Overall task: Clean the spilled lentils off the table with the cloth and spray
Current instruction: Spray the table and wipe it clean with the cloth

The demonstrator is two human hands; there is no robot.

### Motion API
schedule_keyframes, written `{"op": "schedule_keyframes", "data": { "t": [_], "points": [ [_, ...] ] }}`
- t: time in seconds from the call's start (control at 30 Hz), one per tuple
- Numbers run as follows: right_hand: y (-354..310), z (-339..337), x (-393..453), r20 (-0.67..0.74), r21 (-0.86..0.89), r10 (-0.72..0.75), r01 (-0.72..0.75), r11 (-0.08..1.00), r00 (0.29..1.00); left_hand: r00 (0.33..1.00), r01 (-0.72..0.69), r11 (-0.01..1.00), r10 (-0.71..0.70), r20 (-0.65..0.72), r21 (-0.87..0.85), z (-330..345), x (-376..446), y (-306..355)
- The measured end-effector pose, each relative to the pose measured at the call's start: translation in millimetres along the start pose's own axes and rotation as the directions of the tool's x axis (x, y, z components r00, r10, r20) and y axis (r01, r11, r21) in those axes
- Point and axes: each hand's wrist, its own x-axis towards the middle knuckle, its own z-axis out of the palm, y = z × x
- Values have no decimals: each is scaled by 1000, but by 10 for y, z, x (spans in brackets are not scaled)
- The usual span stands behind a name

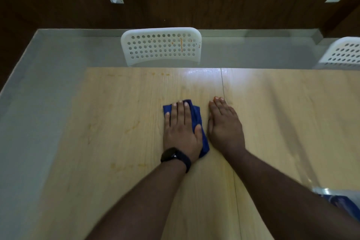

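A folded blue cloth [197,118] lies on the light wooden table [120,115] near its middle. My left hand [180,128], with a black watch on the wrist, presses flat on top of the cloth, fingers together. My right hand [224,124] stands on its edge right beside the cloth, fingers straight and together, with nothing in it. Faint orange-yellow smears [134,126] mark the table to the left of the cloth and near the far edge. No loose lentils can be made out. At the lower right edge a clear and blue object [335,198] is partly visible; I cannot tell what it is.
A white perforated plastic chair [161,46] with orange stains stands at the table's far side. A second white chair [344,54] is at the far right. A seam [226,122] runs down the tabletop. Grey floor lies to the left and beyond, before a dark wood wall.
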Motion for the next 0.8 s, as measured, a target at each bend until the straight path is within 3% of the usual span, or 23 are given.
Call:
{"op": "schedule_keyframes", "data": {
  "t": [0.1,0.27,0.43,0.8],
  "points": [
    [-29,-8,-20,7,-4,-3,3,1000,1000,999,-41,999,40,23,25,20,-104,-63],
    [-25,-4,-16,14,-13,-8,8,1000,1000,987,-162,983,162,4,91,-66,590,-78],
    [-22,-10,4,-13,-6,10,-10,1000,1000,997,-77,994,79,-14,81,-118,1196,27],
    [-82,-64,-69,-60,23,3,-2,1000,998,998,-29,999,31,-61,32,62,-52,-134]
  ]
}}
